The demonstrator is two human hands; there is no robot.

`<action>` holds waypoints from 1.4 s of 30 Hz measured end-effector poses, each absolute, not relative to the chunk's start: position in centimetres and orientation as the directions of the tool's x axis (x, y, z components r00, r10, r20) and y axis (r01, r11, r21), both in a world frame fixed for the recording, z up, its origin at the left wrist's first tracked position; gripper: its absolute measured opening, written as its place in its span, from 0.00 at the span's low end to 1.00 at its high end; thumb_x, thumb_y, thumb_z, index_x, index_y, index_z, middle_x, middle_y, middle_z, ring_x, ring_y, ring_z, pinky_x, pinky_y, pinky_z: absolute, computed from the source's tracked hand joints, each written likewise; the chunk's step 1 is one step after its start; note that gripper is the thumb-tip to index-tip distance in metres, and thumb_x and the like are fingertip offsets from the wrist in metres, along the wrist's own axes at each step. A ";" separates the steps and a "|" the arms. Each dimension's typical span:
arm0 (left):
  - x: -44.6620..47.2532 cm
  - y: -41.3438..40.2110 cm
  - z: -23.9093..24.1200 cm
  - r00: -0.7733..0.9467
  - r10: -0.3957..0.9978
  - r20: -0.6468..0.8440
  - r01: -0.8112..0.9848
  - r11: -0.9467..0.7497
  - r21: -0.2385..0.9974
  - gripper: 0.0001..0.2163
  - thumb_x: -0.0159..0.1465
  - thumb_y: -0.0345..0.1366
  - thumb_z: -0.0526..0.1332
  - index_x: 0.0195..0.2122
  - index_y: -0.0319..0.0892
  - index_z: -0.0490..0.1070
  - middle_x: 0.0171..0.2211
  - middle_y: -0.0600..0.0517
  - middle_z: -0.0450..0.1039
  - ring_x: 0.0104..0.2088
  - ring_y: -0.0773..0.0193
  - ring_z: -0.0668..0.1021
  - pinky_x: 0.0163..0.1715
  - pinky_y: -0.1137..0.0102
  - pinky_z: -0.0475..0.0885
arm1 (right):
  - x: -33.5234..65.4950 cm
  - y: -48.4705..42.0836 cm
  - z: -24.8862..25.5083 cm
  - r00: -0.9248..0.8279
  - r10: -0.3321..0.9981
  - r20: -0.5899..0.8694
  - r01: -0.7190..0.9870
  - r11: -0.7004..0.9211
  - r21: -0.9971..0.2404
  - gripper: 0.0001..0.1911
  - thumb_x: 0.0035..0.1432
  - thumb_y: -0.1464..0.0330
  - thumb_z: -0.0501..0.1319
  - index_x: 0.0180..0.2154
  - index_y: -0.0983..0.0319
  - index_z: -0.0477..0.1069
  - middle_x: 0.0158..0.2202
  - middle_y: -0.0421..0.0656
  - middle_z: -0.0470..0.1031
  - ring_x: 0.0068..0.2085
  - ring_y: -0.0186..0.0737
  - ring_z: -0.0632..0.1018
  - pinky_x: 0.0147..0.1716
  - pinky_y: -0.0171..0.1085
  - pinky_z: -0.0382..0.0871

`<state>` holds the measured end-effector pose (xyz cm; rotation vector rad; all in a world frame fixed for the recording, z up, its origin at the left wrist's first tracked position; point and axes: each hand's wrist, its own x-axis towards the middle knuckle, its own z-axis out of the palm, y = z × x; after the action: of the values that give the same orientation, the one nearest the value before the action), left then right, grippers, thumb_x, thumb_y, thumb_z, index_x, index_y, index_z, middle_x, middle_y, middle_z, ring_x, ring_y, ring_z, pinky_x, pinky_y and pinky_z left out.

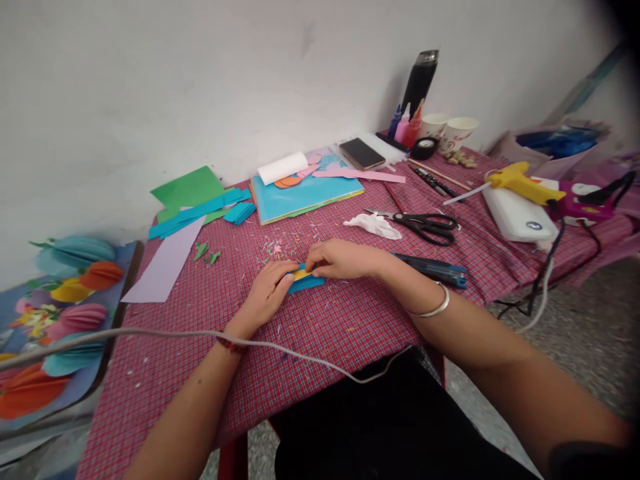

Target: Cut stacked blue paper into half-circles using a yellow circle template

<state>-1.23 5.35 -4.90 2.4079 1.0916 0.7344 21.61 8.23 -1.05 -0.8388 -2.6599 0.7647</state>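
Note:
Near the table's front, a small yellow paper piece (301,274) lies over blue paper strips (309,284). My left hand (266,295) holds the left end of these papers, its fingers curled over them. At the right end, my right hand (343,259) pinches the papers between thumb and fingers. Parts of the strips are hidden under my fingertips. Just beyond my hands are tiny paper scraps (276,249). A crumpled white tissue (375,226) and black-handled scissors (425,225) lie past my right hand. A dark cutter-like tool (430,268) is partly behind my right forearm.
Blue strips (200,212), a lilac sheet (167,263) and stacked coloured paper (310,197) lie left and back. A yellow glue gun (525,183) rests on a white box (520,212) at right. A pale cable (300,352) crosses in front. Paper ornaments (75,320) sit left.

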 end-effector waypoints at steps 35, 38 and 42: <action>-1.3 3.3 -3.3 0.380 0.621 0.686 0.659 -0.702 0.270 0.18 0.63 0.27 0.52 0.51 0.50 0.68 0.58 0.48 0.64 0.59 0.56 0.65 0.58 0.50 0.58 | 18.4 6.0 -1.1 -0.555 0.828 -0.082 -0.092 -0.160 -0.983 0.14 0.54 0.58 0.60 0.33 0.63 0.65 0.24 0.38 0.70 0.22 0.31 0.71 0.24 0.32 0.68; -0.2 3.0 -2.9 0.128 0.782 0.611 0.510 -0.580 0.636 0.20 0.62 0.29 0.54 0.56 0.47 0.63 0.58 0.45 0.64 0.57 0.56 0.67 0.55 0.55 0.64 | 17.9 6.1 -1.6 -0.455 0.888 -0.060 -0.095 -0.115 -0.989 0.12 0.50 0.62 0.63 0.33 0.63 0.66 0.24 0.36 0.69 0.20 0.28 0.68 0.19 0.30 0.64; 0.8 2.3 -2.2 0.052 0.996 0.079 -0.108 -0.073 0.992 0.18 0.58 0.33 0.60 0.50 0.43 0.63 0.44 0.45 0.72 0.37 0.61 0.77 0.32 0.68 0.73 | 18.2 6.7 -1.7 -0.312 0.949 0.045 -0.018 0.041 -0.999 0.09 0.52 0.63 0.59 0.32 0.63 0.66 0.24 0.36 0.66 0.20 0.29 0.66 0.19 0.29 0.61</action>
<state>0.75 2.31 -2.20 1.2114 1.0529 1.2709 18.19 6.70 -1.70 -1.0011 -1.4502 1.4095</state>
